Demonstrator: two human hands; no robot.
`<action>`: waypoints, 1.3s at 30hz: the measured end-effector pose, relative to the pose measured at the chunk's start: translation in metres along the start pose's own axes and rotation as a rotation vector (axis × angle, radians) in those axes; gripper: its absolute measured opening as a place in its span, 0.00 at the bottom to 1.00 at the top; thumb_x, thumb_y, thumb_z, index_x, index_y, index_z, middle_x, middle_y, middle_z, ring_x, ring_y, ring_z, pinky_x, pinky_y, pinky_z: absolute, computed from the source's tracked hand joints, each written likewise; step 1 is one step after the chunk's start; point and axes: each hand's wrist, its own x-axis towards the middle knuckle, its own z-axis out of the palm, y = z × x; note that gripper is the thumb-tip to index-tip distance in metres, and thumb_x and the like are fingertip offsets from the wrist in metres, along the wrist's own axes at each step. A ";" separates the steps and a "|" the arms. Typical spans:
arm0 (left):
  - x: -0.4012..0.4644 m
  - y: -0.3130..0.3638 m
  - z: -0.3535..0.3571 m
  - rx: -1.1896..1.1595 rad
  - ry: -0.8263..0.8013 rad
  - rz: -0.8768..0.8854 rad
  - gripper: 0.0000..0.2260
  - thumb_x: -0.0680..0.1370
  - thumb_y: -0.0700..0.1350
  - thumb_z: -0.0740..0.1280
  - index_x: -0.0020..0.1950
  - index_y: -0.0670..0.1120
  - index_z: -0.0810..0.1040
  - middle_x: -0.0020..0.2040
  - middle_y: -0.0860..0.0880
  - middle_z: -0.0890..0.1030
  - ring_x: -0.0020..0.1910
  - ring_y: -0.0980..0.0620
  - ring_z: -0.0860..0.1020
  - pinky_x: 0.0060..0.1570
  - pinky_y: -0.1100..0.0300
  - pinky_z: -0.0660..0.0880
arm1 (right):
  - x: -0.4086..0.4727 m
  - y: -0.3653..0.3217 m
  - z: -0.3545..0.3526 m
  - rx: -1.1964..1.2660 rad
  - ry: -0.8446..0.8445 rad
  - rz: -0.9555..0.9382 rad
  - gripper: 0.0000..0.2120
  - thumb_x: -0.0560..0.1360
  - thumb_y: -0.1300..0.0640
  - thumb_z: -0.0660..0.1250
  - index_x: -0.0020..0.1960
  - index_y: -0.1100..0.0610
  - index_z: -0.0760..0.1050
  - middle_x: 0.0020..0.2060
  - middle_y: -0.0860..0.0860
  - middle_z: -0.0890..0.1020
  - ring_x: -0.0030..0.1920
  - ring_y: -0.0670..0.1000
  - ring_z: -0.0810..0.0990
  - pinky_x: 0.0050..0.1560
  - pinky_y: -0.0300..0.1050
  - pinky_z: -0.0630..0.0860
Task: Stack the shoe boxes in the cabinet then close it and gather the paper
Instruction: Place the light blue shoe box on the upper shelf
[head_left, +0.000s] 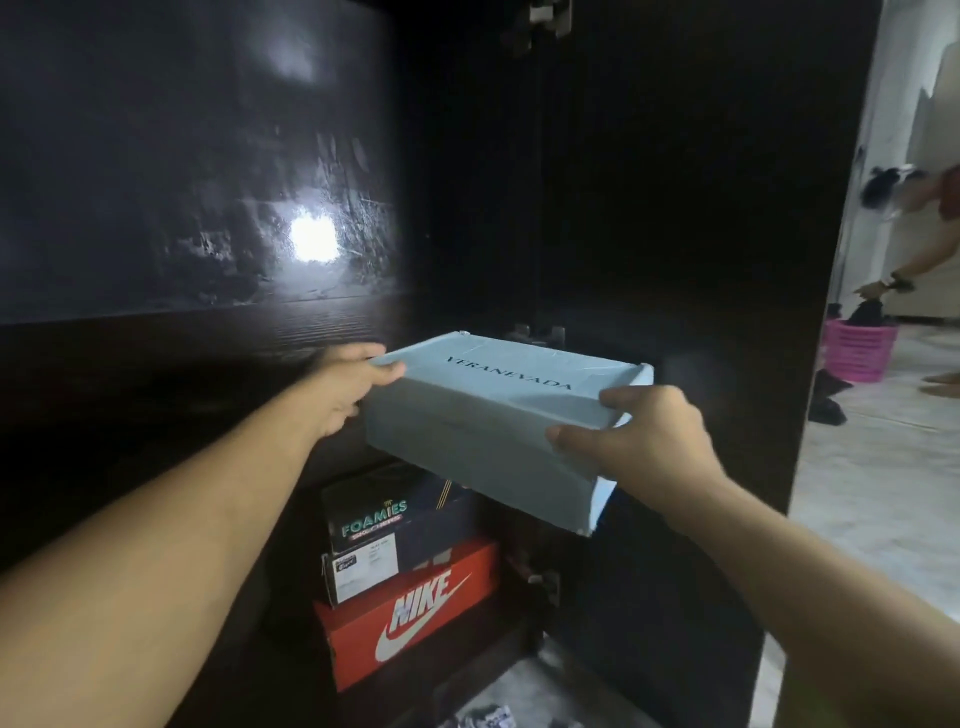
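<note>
Dark wood cabinet (649, 234), interior unlit, door standing open at the left with a bright light reflection on its glossy panel (197, 171).

Item 1: pale blue shoe box (498, 415), lid on, lettered "VERANEVADA" along the top. Held in the air at the cabinet opening, tilted slightly, above the stack below and not touching it.

Item 2: left hand (353, 387), closed on the far left end of the blue box, thumb on the lid edge, fingers hidden behind the box.

Item 3: right hand (639, 441), closed on the near right corner of the same box, fingers curled over the lid, thumb on the side wall.

Item 4: dark shoe box (395, 525), marked "FOAMIES", white label on its end. Sits on top of item 5, inside the cabinet.

Item 5: red shoe box (415, 613), white "NIKE" logo on its side. Bottom of the stack, on the cabinet floor.

Item 6: crumpled paper (483, 719), partly visible at the lower edge, on the floor in front of the stack; blurred.

Background, right: light tiled floor (872, 493), pink basket (860, 348) with dark clothing, and a second person (924, 234) bending toward it.
</note>
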 end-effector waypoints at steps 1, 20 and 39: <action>0.003 -0.007 0.003 0.004 0.118 -0.011 0.23 0.73 0.43 0.74 0.67 0.46 0.74 0.62 0.47 0.77 0.57 0.48 0.74 0.57 0.50 0.68 | 0.001 -0.004 0.009 0.011 -0.011 -0.027 0.41 0.62 0.41 0.78 0.70 0.55 0.72 0.60 0.53 0.78 0.54 0.55 0.81 0.54 0.50 0.79; 0.011 -0.034 0.050 0.241 0.056 0.224 0.43 0.69 0.48 0.77 0.78 0.52 0.57 0.75 0.50 0.65 0.72 0.51 0.65 0.68 0.57 0.64 | 0.093 -0.001 0.122 -0.138 -0.285 -0.188 0.23 0.70 0.58 0.56 0.63 0.57 0.73 0.62 0.53 0.74 0.57 0.56 0.75 0.59 0.48 0.74; 0.055 -0.050 0.041 0.618 0.196 0.271 0.42 0.70 0.49 0.76 0.78 0.54 0.55 0.72 0.47 0.69 0.69 0.43 0.70 0.63 0.50 0.70 | 0.133 0.014 0.143 -0.356 -0.466 -0.287 0.37 0.74 0.69 0.55 0.79 0.54 0.47 0.76 0.54 0.57 0.67 0.60 0.69 0.59 0.49 0.74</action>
